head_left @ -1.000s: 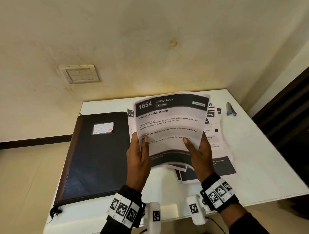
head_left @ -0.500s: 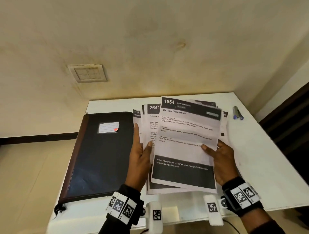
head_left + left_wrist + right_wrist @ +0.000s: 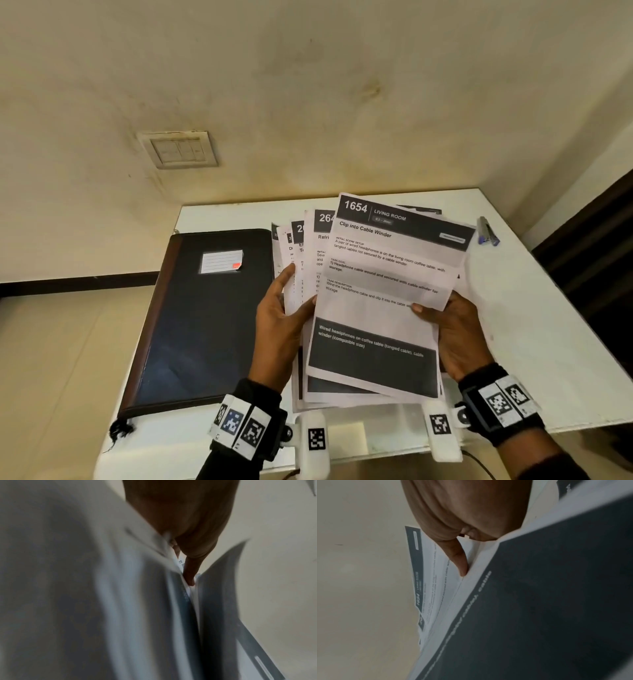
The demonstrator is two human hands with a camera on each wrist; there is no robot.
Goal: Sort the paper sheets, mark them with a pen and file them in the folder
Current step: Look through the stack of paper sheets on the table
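I hold a fanned stack of printed paper sheets (image 3: 308,274) above the white table (image 3: 534,325). The top sheet (image 3: 383,301), headed "1654 Living Room", is pinched at its right edge by my right hand (image 3: 448,329), thumb on top. My left hand (image 3: 281,318) grips the left side of the sheets beneath, thumb against the top sheet's edge. The wrist views show each thumb (image 3: 189,573) (image 3: 459,559) pressed on paper (image 3: 102,601) (image 3: 539,601). A closed dark folder (image 3: 202,318) with a white label lies left of the sheets. A pen (image 3: 488,231) lies at the table's far right.
The wall (image 3: 308,85) with a switch plate (image 3: 180,149) stands right behind the table. The table's right edge borders a dark doorway (image 3: 596,260). The front edge runs just below my wrists.
The stack has come down from upright to tilted flat. My right hand has drawn the top sheet rightward, fanning out the sheets under it. My left thumb shifted to the sheet's left edge.
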